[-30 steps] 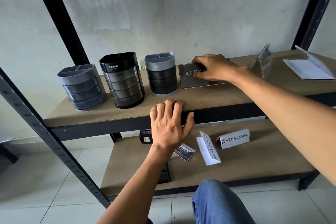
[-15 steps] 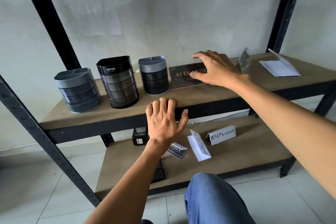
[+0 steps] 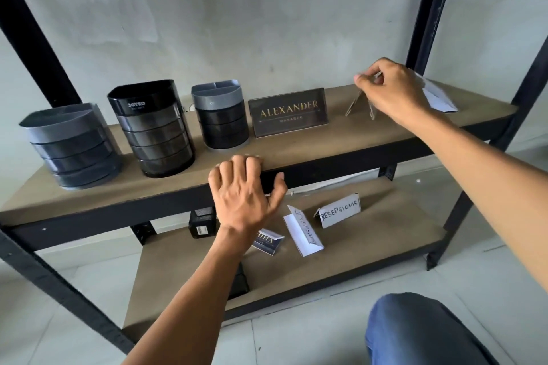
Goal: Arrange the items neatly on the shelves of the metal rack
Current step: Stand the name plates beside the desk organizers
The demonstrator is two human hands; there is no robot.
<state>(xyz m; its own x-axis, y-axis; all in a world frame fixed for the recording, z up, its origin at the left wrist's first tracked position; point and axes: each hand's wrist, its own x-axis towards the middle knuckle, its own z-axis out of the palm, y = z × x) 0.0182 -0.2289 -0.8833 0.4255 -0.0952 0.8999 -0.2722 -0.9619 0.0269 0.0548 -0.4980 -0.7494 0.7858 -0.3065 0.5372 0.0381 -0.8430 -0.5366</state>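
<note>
A tent-shaped sign stand (image 3: 359, 104) sits near the right end of the upper shelf (image 3: 296, 152), its peak pinched by the right hand (image 3: 391, 89). Just left stands the ALEXANDER nameplate (image 3: 289, 112) (upright, lettering forward), then three pen holders (image 3: 154, 127). The left hand (image 3: 243, 195) rests on the shelf's front edge, relaxed and grasping nothing.

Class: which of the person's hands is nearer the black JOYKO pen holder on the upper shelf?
Left. The left hand rests on the shelf's front edge just right of the pen holder; the right hand pinches a clear stand far right.
</note>
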